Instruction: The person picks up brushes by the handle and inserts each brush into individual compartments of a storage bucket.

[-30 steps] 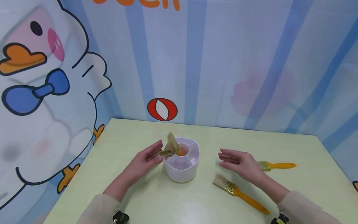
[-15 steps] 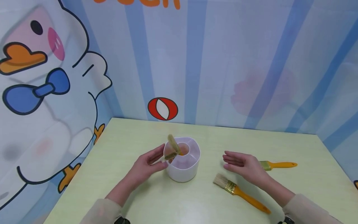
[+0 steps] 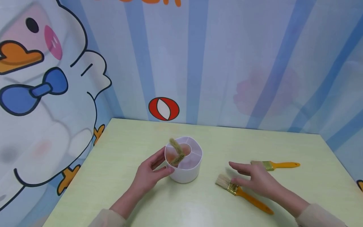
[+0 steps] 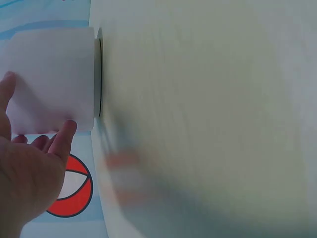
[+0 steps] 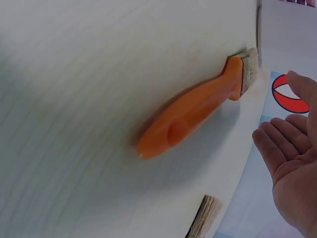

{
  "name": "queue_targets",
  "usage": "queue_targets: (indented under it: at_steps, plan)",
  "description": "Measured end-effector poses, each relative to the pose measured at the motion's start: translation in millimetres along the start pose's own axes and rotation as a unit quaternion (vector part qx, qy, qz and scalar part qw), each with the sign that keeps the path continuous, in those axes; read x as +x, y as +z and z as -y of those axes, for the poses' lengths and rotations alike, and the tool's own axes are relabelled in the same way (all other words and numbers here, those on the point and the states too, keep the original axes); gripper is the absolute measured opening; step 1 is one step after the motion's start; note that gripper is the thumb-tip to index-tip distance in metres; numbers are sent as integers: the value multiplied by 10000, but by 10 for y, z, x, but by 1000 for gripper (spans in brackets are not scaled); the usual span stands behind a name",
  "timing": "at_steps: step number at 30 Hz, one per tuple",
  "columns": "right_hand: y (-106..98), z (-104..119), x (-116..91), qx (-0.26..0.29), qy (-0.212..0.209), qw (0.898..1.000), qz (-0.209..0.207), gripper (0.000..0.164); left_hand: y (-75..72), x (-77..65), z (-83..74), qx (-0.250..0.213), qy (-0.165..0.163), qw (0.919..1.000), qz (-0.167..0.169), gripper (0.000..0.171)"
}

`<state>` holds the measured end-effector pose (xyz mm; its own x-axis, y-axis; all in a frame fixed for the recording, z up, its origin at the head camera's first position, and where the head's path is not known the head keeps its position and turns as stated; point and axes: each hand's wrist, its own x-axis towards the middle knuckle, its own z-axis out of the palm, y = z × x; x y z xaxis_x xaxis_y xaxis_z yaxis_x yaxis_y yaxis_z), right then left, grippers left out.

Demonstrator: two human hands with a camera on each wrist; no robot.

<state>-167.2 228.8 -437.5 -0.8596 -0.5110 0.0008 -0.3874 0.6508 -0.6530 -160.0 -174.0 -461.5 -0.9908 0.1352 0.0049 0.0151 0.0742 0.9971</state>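
Note:
In the head view, my left hand (image 3: 144,176) grips the left side of a white divided holder (image 3: 185,176), thumb in front and fingers behind. Its wall (image 4: 54,79) fills the upper left of the left wrist view, fingertips against it. Two paintbrushes stand bristles up in the holder; their tan bristles (image 3: 176,145) cross over the rim area and their handles are mostly hidden. My right hand (image 3: 261,179) hovers over a paintbrush (image 3: 253,201) with an orange handle, thumb near its metal band, fingers extended and holding nothing. The right wrist view shows that handle (image 5: 193,114) large.
Another orange-handled paintbrush (image 3: 285,165) lies farther back on the right, behind my right hand. The pale table (image 3: 181,208) ends at a blue striped backdrop (image 3: 215,63) with a printed duck (image 3: 56,138) on the left.
My left hand has moved right onto the holder and taken hold of it. One paintbrush in it has swung inward from the left rim. My right hand has shifted right and lower, over the near paintbrush.

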Motion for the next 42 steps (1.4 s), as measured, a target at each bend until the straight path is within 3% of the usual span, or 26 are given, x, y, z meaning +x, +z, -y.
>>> queue_targets:
  at_steps: [6,11,15,21,36,39,42]
  plan:
    - [86,37,-152,-1078,-494,9928,187,59,94,-67,3,-59,-28,9993,-377,80]
    - [176,26,-268,-1948,-1314,9718,189,51,146,-91,4,-42,-63,9984,-562,81]
    - [224,-32,-320,-2348,-1875,9538,-6,49,168,-100,7,-67,-55,9979,-644,81]
    - [229,-119,-266,-2591,-2229,9397,-114,53,207,-136,10,33,-23,9968,-794,82]
    - [131,-210,106,-2643,-2095,9408,327,53,354,-207,-6,20,135,9926,-1207,81]
    - [126,-212,147,-2627,-2011,9432,296,53,373,-219,-10,-23,166,9921,-1242,81]
    - [121,-211,159,-2571,-1910,9473,-19,54,387,-229,-15,-56,170,9920,-1252,81]
